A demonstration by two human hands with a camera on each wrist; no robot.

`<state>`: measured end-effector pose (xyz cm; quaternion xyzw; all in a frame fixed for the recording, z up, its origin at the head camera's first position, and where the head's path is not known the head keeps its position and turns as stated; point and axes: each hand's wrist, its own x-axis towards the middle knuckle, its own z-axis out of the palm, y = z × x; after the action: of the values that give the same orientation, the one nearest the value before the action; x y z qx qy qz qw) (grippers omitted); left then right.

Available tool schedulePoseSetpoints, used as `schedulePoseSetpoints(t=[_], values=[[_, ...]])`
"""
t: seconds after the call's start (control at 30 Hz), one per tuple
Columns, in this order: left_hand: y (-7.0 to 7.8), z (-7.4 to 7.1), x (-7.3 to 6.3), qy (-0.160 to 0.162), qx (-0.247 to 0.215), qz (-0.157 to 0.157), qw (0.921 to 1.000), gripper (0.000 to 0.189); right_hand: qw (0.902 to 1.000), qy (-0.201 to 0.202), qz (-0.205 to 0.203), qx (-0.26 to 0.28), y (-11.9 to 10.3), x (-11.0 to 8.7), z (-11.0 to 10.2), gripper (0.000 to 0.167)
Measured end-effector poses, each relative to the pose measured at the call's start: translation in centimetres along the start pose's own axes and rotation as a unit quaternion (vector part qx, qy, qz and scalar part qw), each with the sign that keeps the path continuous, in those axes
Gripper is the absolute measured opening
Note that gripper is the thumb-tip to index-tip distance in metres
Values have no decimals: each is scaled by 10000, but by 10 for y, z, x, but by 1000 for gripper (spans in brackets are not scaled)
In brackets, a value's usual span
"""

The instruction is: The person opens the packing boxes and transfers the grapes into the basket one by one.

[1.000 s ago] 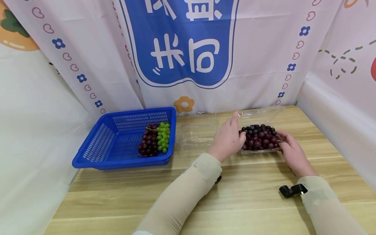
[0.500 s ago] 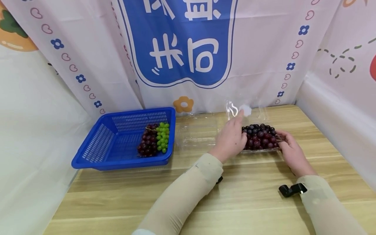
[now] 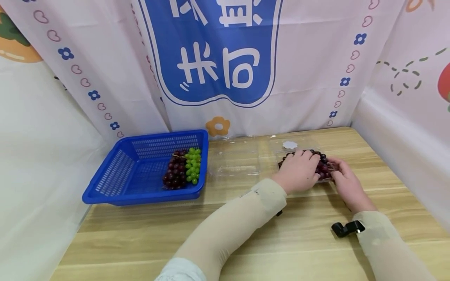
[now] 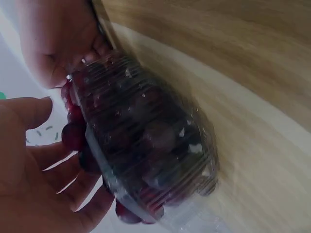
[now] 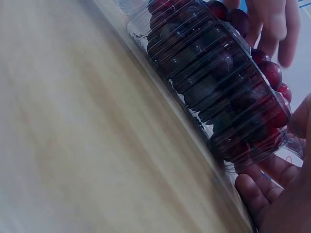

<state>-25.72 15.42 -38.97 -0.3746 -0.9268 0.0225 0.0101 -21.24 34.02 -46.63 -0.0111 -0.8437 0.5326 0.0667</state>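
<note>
A clear plastic clamshell box [image 5: 221,73] heaped with dark red and black grapes [image 3: 323,168] sits on the right side of the table in the head view. My left hand [image 3: 298,171] lies over the grapes with its fingers loosely extended, hiding much of them. At the box's right end, my right hand [image 3: 349,186] grips the rim between thumb and fingers. Behind the grapes the box's clear lid [image 3: 306,139] is folded back, with a white scalloped label [image 3: 290,145] on it. In the left wrist view several grapes [image 4: 75,136] bulge above the rim.
A second clear plastic box [image 3: 233,158] lies left of my hands. Beside it stands a blue basket [image 3: 102,191] holding a dark red grape bunch [image 3: 174,173] and a green grape bunch [image 3: 193,166]. A printed cloth [image 3: 309,78] hangs along the table's back edge.
The raised lid has tipped back and now lies down behind the box. My left hand has moved right, from the box's left side onto the grapes. My right hand has stayed at the right end.
</note>
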Motion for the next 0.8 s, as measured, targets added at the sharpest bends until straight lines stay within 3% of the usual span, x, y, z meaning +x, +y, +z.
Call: schedulePoseSetpoints(t=[0.2,0.53,0.8], values=[[5,2,11,-221,260,-110,9994,51,10000,42,-85,25,-2,-1,2,51],[6,7,20,-165,248,-205,9993,46,9999,40,-114,-8,-1,-1,3,50],[1,17,28,-294,-108,-500,9983,52,9998,20,-144,-122,0,0,3,52]])
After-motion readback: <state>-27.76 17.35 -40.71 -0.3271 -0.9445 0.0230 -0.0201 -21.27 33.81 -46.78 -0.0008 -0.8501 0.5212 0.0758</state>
